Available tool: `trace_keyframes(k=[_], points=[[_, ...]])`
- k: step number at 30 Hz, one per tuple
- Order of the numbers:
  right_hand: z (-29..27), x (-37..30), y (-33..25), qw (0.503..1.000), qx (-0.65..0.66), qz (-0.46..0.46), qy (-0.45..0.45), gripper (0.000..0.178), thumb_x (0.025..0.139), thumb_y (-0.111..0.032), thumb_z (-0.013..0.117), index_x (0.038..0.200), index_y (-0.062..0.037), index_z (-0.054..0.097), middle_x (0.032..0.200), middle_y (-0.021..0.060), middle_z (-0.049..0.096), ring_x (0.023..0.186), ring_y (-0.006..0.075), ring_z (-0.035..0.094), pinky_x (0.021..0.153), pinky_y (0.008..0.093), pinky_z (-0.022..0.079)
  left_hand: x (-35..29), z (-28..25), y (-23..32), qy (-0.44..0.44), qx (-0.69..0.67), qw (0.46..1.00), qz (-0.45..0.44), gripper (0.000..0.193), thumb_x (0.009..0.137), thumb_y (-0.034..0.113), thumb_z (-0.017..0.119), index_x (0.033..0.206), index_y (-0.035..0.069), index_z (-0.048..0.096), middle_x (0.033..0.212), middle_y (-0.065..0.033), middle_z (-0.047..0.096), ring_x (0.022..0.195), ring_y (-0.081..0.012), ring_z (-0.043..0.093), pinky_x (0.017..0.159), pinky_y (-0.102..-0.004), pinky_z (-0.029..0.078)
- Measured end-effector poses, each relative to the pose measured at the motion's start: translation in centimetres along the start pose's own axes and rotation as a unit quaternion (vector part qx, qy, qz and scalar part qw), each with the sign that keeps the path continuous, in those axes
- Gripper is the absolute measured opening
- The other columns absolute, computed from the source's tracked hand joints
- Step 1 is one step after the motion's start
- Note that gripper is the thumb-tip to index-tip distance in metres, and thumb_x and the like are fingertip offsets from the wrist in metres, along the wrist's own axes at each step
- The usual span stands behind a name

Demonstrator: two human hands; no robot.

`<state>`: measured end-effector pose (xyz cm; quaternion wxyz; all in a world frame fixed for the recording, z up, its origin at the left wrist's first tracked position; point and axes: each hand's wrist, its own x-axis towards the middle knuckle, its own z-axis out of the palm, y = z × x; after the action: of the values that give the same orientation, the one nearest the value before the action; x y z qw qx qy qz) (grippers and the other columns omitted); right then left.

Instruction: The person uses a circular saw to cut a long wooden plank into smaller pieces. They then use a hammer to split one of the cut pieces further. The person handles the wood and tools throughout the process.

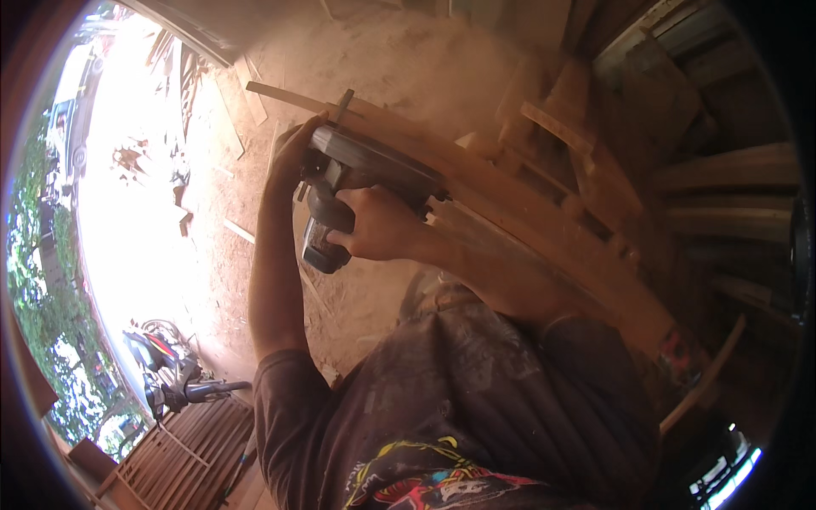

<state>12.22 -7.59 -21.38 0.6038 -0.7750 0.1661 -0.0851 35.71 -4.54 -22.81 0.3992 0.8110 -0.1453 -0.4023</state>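
A cordless circular saw (387,160), with a long grey guard and a dark body, sits on a long wooden board (527,217) that runs from upper left to lower right. My right hand (374,223) is closed round its rear handle, beside the dark battery (323,248). At the saw's front, my left hand (297,146) curls against it; its fingertips are partly hidden. A thin dark bar (344,106) sticks out across the saw's front. The blade is out of sight.
Sawdust hazes the air and coats the floor (340,51). Timber offcuts (552,127) lie beyond the board, with stacked planks (731,170) at right. Wooden slats (174,455) and a motorbike (174,374) stand at lower left, near a bright opening.
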Motion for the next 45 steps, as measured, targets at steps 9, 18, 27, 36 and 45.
trace_keyframes(k=[9, 18, 27, 36, 45], points=[[0.8, 0.5, 0.2, 1.000, 0.005, 0.002, 0.011, 0.051, 0.082, -0.027, 0.088, 0.115, 0.0088, 0.071, 0.105, 0.0297, 0.076, 0.106, 0.0443, 0.074, 0.096, 0.0473, 0.058, 0.2, -0.1, 0.2, 0.011, 0.029, 0.999, 0.011, 0.043, 0.101, 0.048, 0.072, 0.100, 0.006, 0.077, 0.067, -0.0008, 0.062, 0.046, -0.0119, 0.052, 0.042, -0.0282, 0.036], [1.2, 1.1, 0.1, 1.000, 0.012, 0.009, 0.002, 0.050, 0.082, -0.027, 0.087, 0.115, 0.0077, 0.072, 0.106, 0.0293, 0.076, 0.106, 0.0440, 0.074, 0.096, 0.0481, 0.058, 1.2, -1.0, -0.5, 0.023, 0.020, 1.000, -0.004, 0.043, 0.097, 0.049, 0.077, 0.101, 0.005, 0.077, 0.071, -0.0016, 0.065, 0.052, -0.0111, 0.056, 0.046, -0.0276, 0.040], [2.0, 2.2, 0.6, 1.000, 0.011, 0.005, -0.002, 0.048, 0.081, -0.028, 0.088, 0.111, 0.0068, 0.072, 0.104, 0.0286, 0.076, 0.105, 0.0445, 0.074, 0.096, 0.0483, 0.058, 4.0, -3.2, -2.1, 0.015, 0.033, 0.999, -0.005, 0.052, 0.089, 0.049, 0.085, 0.106, 0.000, 0.076, 0.080, -0.0054, 0.068, 0.063, -0.0146, 0.065, 0.056, -0.0299, 0.051], [2.7, 3.0, 0.9, 1.000, 0.022, -0.009, 0.000, 0.048, 0.081, -0.030, 0.088, 0.109, 0.0063, 0.073, 0.104, 0.0282, 0.076, 0.104, 0.0440, 0.074, 0.096, 0.0477, 0.058, 5.0, -4.2, -3.6, 0.007, 0.012, 0.998, 0.057, 0.041, 0.098, 0.045, 0.077, 0.104, 0.005, 0.077, 0.078, -0.0009, 0.068, 0.062, -0.0101, 0.061, 0.054, -0.0261, 0.045], [4.1, 3.4, 1.5, 0.999, 0.026, -0.020, 0.034, 0.045, 0.081, -0.030, 0.088, 0.107, 0.0036, 0.073, 0.100, 0.0245, 0.077, 0.100, 0.0415, 0.076, 0.093, 0.0473, 0.059, 3.8, -3.6, -2.6, 0.037, 0.015, 0.997, 0.060, 0.048, 0.093, 0.049, 0.082, 0.100, 0.002, 0.075, 0.072, -0.0021, 0.066, 0.054, -0.0113, 0.059, 0.050, -0.0269, 0.043]])
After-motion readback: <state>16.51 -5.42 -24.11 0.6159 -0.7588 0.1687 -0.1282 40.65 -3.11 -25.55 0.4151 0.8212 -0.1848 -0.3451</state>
